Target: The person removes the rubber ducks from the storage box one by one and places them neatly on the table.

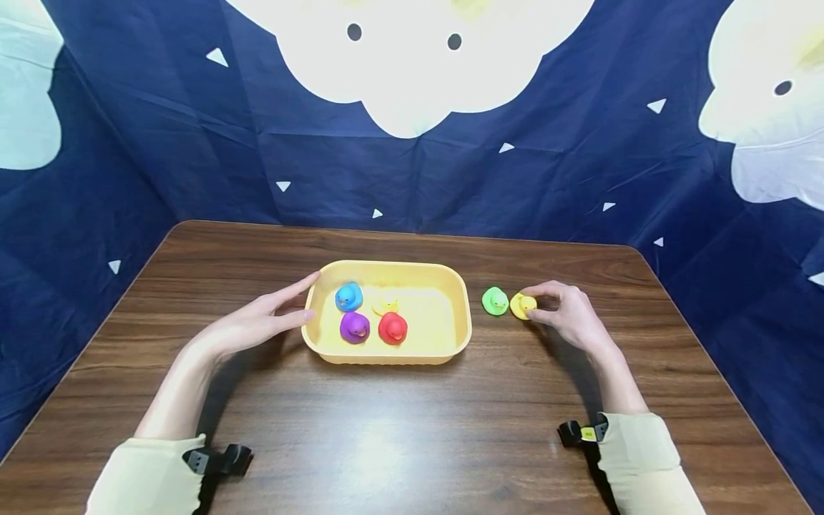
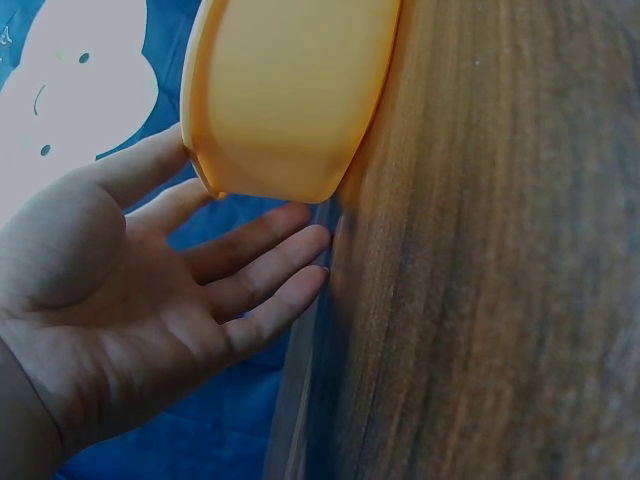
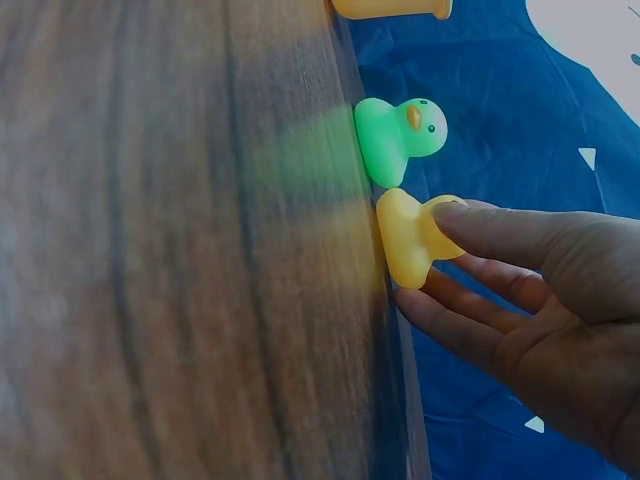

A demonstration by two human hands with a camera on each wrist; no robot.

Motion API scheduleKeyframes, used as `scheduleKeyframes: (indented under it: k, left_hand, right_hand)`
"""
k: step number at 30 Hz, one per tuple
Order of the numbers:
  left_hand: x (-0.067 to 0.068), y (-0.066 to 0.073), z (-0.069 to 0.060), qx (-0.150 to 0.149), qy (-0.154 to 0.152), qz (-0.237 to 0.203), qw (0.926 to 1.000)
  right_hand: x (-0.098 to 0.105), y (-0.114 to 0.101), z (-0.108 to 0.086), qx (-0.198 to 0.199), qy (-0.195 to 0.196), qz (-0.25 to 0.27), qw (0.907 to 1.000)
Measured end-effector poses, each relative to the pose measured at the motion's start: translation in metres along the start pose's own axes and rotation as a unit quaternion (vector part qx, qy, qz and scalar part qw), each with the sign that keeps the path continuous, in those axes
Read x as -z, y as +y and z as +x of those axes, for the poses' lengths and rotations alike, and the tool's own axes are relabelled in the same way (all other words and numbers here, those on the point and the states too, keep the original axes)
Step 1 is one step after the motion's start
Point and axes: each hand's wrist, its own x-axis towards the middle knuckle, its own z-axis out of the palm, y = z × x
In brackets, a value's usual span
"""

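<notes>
- The relation that matters: the held yellow duck (image 1: 523, 306) lies toward the table's right edge from the yellow tray (image 1: 431, 340), with the green duck (image 1: 495, 301) directly between them.
- The right hand (image 1: 569, 315) is the nearer one and pinches that yellow duck between thumb and fingers, from the right-edge side; the duck appears to stand on the table (image 1: 360, 429).
- From above, the duck looks roundish, with no clear long axis; the tray's long axis runs roughly along the table's far edge.
- The left hand (image 1: 257, 322), fingers extended, touches the tray's end facing the table's left edge.
- In the tray, toward its left-edge end: a blue duck (image 1: 349, 296), purple duck (image 1: 355, 327), red duck (image 1: 393, 327) and second yellow duck (image 1: 386, 306). Its right-edge end has bare floor.
- In the way: the green duck, just beside the held one (whether they touch is unclear), and the tray's raised rim.
- Behind the far edge hangs a blue curtain (image 1: 193, 143).
</notes>
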Motion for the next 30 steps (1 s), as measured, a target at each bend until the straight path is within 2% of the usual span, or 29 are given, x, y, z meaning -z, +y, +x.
scheduleKeyframes:
  k: [7,18,30]
  left_hand:
    - [0.0009,0.0,-0.0021,-0.001,-0.001,-0.007,1.0]
    - [-0.0003,0.0004,-0.0005,-0.007,-0.005,-0.002,1.0]
    - [-0.0002,0.0,0.0007,-0.005,-0.006,-0.002,1.0]
  right_hand:
    - [0.0012,-0.0032,0.0013,0.011,0.005,-0.015,0.9998]
    - [0.0016,-0.0004,0.0019,-0.003,-0.005,-0.02,0.9998]
    - [0.0025,0.002,0.0026,0.002,0.001,-0.012,0.9999]
